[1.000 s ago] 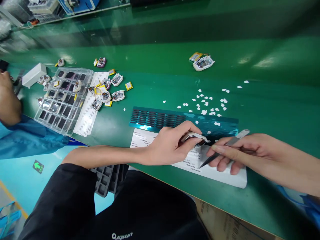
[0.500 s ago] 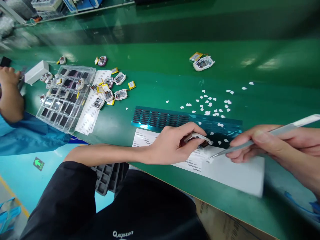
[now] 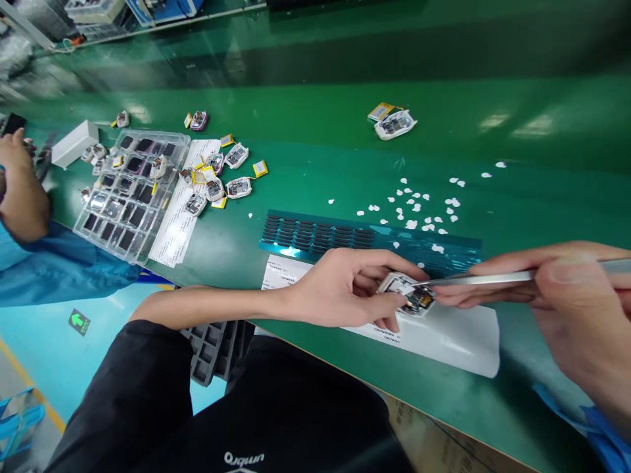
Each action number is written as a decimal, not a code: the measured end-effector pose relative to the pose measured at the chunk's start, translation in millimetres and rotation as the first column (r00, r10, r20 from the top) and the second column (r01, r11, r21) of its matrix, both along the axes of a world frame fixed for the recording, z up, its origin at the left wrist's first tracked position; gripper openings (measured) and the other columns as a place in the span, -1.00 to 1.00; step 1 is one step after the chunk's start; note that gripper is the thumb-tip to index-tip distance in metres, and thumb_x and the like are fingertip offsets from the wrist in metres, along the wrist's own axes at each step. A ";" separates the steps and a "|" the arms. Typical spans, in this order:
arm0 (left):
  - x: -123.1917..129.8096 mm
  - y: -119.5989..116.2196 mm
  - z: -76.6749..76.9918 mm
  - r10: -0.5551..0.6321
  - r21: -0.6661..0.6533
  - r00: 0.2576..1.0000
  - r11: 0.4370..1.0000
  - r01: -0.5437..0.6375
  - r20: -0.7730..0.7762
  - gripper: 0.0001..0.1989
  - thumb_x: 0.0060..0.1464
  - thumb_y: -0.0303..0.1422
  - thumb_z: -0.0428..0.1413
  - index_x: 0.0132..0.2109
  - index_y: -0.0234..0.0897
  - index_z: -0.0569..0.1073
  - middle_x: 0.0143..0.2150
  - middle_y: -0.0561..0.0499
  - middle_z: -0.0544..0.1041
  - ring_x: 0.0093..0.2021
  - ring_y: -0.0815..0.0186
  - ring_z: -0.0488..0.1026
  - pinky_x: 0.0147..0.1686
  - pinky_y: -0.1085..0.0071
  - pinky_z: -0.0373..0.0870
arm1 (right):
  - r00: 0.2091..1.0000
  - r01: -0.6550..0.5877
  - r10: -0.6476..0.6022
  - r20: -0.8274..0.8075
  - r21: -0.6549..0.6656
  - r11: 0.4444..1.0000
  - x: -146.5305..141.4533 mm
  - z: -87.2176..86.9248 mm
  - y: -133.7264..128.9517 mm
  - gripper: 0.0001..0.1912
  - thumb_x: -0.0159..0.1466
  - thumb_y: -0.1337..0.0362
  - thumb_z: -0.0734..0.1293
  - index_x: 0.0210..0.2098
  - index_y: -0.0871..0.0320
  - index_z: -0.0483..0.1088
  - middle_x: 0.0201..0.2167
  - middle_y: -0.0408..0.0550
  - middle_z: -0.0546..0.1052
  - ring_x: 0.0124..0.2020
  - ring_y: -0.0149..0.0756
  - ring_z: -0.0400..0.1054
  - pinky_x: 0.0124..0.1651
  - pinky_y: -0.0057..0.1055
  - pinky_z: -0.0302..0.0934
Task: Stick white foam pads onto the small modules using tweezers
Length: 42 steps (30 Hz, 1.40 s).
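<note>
Left hand (image 3: 335, 289) pinches white-cased device (image 3: 419, 303); right hand (image 3: 566, 305) grips tweezers (image 3: 493, 279), tips at device. Counter (image 3: 547, 151) ends nearside of left hand, extends well beyond.

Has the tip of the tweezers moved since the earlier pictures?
Yes: against the teal strip, the tip of the tweezers has moved toward it, reaching the opened device.

A green workbench (image 3: 305, 125), opened device housings (image 3: 239, 188) with yellow-edged batteries (image 3: 260, 169), and a compartmented tray (image 3: 183, 146) characterise this electronics assembly workshop.
</note>
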<state>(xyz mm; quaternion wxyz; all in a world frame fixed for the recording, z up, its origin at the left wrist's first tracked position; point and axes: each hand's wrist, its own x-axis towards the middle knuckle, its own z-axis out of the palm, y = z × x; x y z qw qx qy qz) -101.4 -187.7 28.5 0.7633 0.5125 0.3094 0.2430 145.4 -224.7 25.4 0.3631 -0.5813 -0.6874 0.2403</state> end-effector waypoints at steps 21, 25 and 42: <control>0.0 -1.2 -0.5 -0.052 -0.163 0.998 0.985 0.056 0.031 -0.42 0.08 -0.50 0.28 0.26 -0.47 0.45 -0.31 -0.07 0.66 -0.28 0.33 0.67 -0.28 0.51 0.57 | 0.980 -0.011 -0.025 -0.197 -0.176 0.984 -29.9 29.4 17.1 -0.52 0.42 -0.11 0.28 -0.51 -0.09 0.58 -0.42 -0.02 0.63 -0.40 -0.22 0.58 -0.35 -0.30 0.55; 0.4 -1.6 -1.6 -0.044 -0.149 0.999 0.988 0.049 0.032 -0.45 0.08 -0.50 0.28 0.24 -0.44 0.47 -0.31 -0.08 0.67 -0.28 0.30 0.68 -0.31 0.50 0.56 | 0.985 0.002 -0.032 -0.170 -0.173 0.985 -31.1 27.9 17.2 -0.50 0.43 -0.13 0.27 -0.52 -0.10 0.59 -0.42 -0.03 0.64 -0.40 -0.25 0.57 -0.35 -0.35 0.55; 2.3 -4.0 0.1 0.022 -0.186 0.999 0.982 -0.015 0.033 -0.63 0.13 -0.42 0.29 0.09 -0.40 0.52 -0.35 0.00 0.61 -0.36 0.36 0.65 -0.29 0.50 0.60 | 0.995 -0.053 0.046 -0.091 -0.080 0.995 -29.7 24.1 16.4 -0.53 0.48 -0.03 0.22 -0.48 -0.15 0.58 -0.43 -0.13 0.63 -0.41 -0.34 0.56 -0.35 -0.37 0.51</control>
